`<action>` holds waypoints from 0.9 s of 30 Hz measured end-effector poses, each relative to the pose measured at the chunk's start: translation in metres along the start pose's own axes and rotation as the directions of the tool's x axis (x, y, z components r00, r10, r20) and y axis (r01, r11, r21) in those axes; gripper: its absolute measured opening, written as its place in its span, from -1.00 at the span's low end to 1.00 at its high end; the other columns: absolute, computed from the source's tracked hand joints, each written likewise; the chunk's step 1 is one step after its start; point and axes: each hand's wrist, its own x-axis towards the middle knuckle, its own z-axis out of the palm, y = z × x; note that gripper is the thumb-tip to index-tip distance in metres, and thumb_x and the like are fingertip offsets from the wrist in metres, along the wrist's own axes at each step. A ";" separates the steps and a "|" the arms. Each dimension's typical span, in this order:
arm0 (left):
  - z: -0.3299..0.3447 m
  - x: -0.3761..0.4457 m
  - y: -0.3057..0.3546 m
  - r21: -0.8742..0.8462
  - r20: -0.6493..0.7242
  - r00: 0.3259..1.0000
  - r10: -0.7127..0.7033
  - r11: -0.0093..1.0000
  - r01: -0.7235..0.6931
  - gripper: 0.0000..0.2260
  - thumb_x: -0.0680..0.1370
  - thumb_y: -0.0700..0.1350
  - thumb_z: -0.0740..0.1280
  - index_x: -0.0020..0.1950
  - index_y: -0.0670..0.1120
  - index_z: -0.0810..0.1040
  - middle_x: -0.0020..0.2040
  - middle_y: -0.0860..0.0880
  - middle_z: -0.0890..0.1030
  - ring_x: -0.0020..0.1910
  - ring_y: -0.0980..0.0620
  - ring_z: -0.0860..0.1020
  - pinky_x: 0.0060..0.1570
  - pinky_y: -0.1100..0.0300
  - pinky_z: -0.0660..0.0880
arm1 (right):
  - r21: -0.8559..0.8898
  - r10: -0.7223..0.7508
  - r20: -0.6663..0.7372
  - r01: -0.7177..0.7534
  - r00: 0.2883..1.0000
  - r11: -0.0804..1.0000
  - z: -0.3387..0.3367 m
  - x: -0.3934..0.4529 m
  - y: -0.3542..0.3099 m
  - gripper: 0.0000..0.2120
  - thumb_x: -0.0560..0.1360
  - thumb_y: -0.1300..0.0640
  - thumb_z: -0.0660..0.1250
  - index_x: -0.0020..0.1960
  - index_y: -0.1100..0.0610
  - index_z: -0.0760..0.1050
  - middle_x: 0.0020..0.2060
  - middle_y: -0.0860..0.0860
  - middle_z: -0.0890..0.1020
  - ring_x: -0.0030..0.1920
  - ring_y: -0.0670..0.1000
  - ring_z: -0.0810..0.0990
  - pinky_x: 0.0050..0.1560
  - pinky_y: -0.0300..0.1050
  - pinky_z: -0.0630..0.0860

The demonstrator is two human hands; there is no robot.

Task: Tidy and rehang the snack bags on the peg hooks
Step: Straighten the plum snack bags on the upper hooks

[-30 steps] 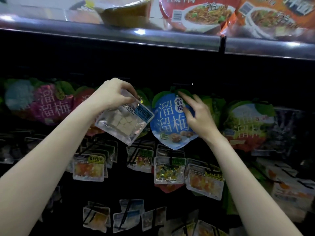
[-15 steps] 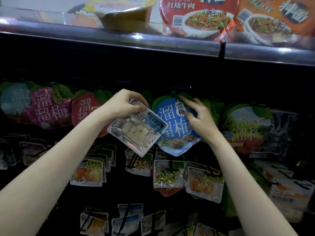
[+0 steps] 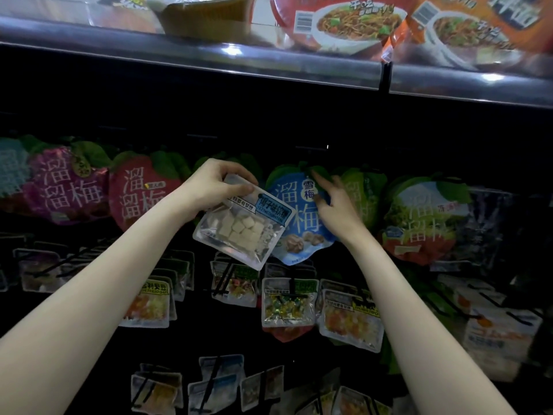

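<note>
Here, a clear snack pouch (image 3: 239, 232) is being gripped by the curled fingers of the left hand (image 3: 214, 182) while the blue plum bag (image 3: 302, 217), at its three o'clock, is being touched by the loosely spread, empty right hand (image 3: 335, 205), and the blue bag is at risk of being knocked off its unseen peg.

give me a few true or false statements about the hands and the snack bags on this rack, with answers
1. The left hand grips a clear bag of pale cubes. True.
2. The right hand holds that clear bag too. False: it touches the blue plum bag.
3. The clear bag hangs on a peg hook. False: it is held tilted in front of the rack.
4. Instant noodle bowls sit on the shelf above. True.
5. The red plum bag hangs right of the blue one. False: left.
</note>
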 end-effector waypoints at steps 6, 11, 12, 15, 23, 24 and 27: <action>0.003 -0.025 -0.018 -0.082 -0.024 0.997 -0.072 0.994 0.069 -0.90 0.51 -0.14 0.36 -0.15 0.06 0.59 -0.14 -0.22 0.60 -0.24 -0.12 0.51 -0.27 -0.07 0.50 | -0.169 -0.027 -0.318 -0.028 0.948 0.985 0.014 -0.016 0.000 -0.66 0.52 0.30 0.21 0.29 0.16 0.43 0.28 0.19 0.27 0.27 0.08 0.25 0.23 -0.22 0.25; 0.010 -0.061 -0.045 -0.177 0.128 0.970 -0.209 0.957 0.229 -0.94 0.52 -0.14 0.36 -0.11 0.01 0.61 -0.15 -0.10 0.60 -0.22 -0.07 0.45 -0.22 0.10 0.38 | 0.236 -0.039 0.058 0.024 0.998 0.971 0.035 -0.070 -0.028 -0.70 0.56 0.08 0.25 0.29 0.01 0.38 0.18 -0.03 0.43 0.13 -0.13 0.44 0.10 -0.30 0.42; 0.011 -0.070 -0.050 -0.198 0.146 0.962 -0.229 0.947 0.255 -0.94 0.52 -0.14 0.36 -0.12 0.01 0.61 -0.16 -0.06 0.59 -0.22 -0.04 0.47 -0.20 0.14 0.40 | 0.239 -0.031 0.234 -0.027 0.972 0.971 0.043 -0.076 -0.033 -0.66 0.55 0.03 0.26 0.31 -0.07 0.34 0.19 -0.08 0.46 0.16 -0.15 0.45 0.08 -0.31 0.43; 0.015 -0.096 -0.069 -0.237 0.164 0.961 -0.224 0.936 0.259 -0.93 0.52 -0.12 0.35 -0.13 0.03 0.60 -0.29 0.12 0.54 -0.32 0.06 0.44 -0.26 0.19 0.35 | 0.124 -0.020 0.381 -0.030 0.924 0.992 0.073 -0.096 -0.042 -0.76 0.51 0.12 0.33 0.18 0.04 0.49 0.00 -0.10 0.57 0.01 -0.16 0.54 -0.07 -0.39 0.44; 0.044 -0.205 -0.194 -0.034 0.587 0.724 -0.363 0.882 0.470 -0.79 0.52 -0.29 0.33 -0.17 0.02 0.57 -0.24 0.01 0.62 -0.34 0.27 0.55 -0.27 0.36 0.46 | -0.052 0.256 0.662 -0.297 0.704 0.953 0.183 -0.206 0.002 -0.96 0.49 0.18 0.37 -0.08 0.11 0.59 -0.21 -0.04 0.63 -0.32 -0.12 0.63 -0.32 -0.30 0.53; 0.052 -0.219 -0.213 -0.031 0.593 0.686 -0.422 0.839 0.544 -0.80 0.53 -0.32 0.29 -0.17 -0.03 0.56 -0.22 -0.08 0.63 -0.35 0.23 0.57 -0.28 0.32 0.46 | -0.107 0.307 0.685 -0.325 0.661 0.940 0.200 -0.224 0.015 -0.96 0.50 0.18 0.35 -0.08 0.10 0.58 -0.22 -0.02 0.63 -0.39 -0.16 0.60 -0.38 -0.33 0.51; 0.073 -0.243 -0.254 0.037 0.558 0.610 -0.563 0.752 0.659 -0.87 0.55 -0.33 0.25 -0.09 -0.15 0.55 -0.18 -0.10 0.61 -0.37 0.26 0.57 -0.28 0.34 0.45 | -0.292 0.460 0.659 -0.361 0.596 0.886 0.244 -0.261 0.050 -0.93 0.54 0.14 0.30 -0.10 0.06 0.54 -0.25 0.02 0.62 -0.44 -0.18 0.55 -0.41 -0.33 0.49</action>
